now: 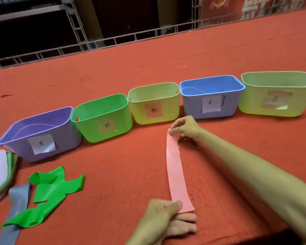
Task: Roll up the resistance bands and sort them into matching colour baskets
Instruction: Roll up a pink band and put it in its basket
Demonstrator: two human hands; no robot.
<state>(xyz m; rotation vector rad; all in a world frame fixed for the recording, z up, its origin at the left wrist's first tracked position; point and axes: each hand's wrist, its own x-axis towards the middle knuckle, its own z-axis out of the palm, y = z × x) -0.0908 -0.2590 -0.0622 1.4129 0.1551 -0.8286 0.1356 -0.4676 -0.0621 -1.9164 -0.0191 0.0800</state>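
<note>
A pink resistance band [175, 167] lies stretched flat on the red table. My left hand [164, 218] pinches its near end by the table's front edge. My right hand [185, 128] pinches its far end, just in front of the yellow basket [154, 103] with a pink label. A crumpled green band [49, 191] and a grey band [16, 206] lie at the left. Five labelled baskets stand in a row: purple basket [41, 133], green basket [102, 117], the yellow one, blue basket [210, 98], and a second yellow basket [276, 94] at the right.
A stack of flat lids or trays [0, 172], white on top with green edges, sits at the far left edge. A metal truss frame [113, 39] runs along the table's far side. The red cloth [113, 167] covers the table.
</note>
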